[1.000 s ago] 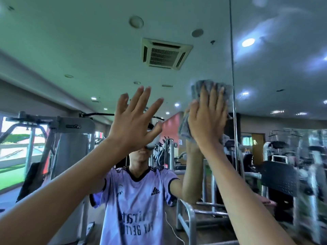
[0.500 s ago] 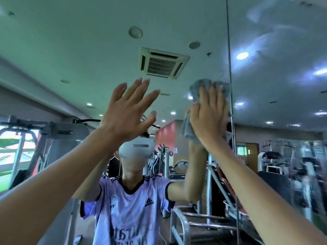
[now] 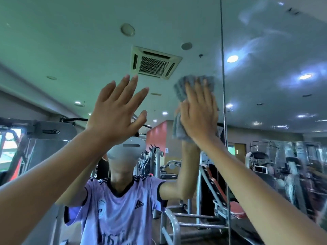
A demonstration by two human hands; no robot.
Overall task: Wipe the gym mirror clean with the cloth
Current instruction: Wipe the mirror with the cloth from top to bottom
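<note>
The gym mirror (image 3: 70, 50) fills the whole view and reflects the ceiling and me. My right hand (image 3: 199, 114) presses a grey cloth (image 3: 182, 87) flat against the glass with straight fingers, just left of the vertical seam (image 3: 223, 85) between two panels. The cloth shows above my fingertips and hangs down left of the palm. My left hand (image 3: 116, 110) is raised with fingers spread and straight, at or close to the glass, holding nothing. Whitish smears (image 3: 261, 38) streak the right panel.
The reflection shows a ceiling air vent (image 3: 155, 62), weight machines (image 3: 51, 138) at left and benches and frames (image 3: 208, 191) at lower right. The seam runs from top to bottom of the view.
My head has tilted up, so the reflection slid down. My right hand and the cloth have shifted slightly left along the glass. The left hand has stayed raised and spread.
</note>
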